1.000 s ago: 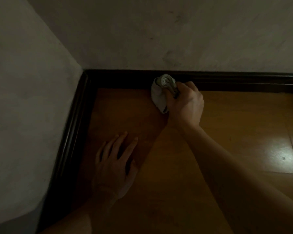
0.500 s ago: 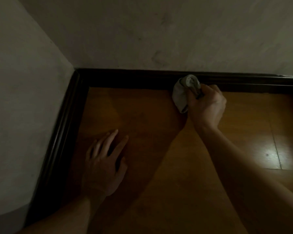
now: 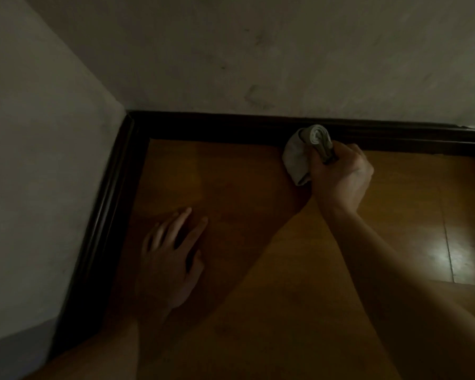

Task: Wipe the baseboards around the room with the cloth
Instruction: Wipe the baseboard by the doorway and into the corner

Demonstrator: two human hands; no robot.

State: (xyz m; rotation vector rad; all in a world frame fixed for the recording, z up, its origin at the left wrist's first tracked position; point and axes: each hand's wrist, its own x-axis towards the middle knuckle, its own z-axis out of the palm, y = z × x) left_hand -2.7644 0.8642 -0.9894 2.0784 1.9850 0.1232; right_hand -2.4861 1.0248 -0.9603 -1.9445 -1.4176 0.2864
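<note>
In the dim corner, right hand [image 3: 340, 176] bunching cloth [image 3: 299, 157] against baseboard [image 3: 217, 124]

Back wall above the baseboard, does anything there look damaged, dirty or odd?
Yes. The back wall has dark scuffs, the clearest a ring-shaped smudge just above the baseboard, left of the cloth. At the far right, the wall's bottom edge looks chipped where it meets the trim.

R hand [image 3: 340, 176] grips bunched cloth [image 3: 299, 157] vs dark baseboard [image 3: 217, 124]; L hand [image 3: 167, 259] flat on floor [image 3: 299, 297].
</note>
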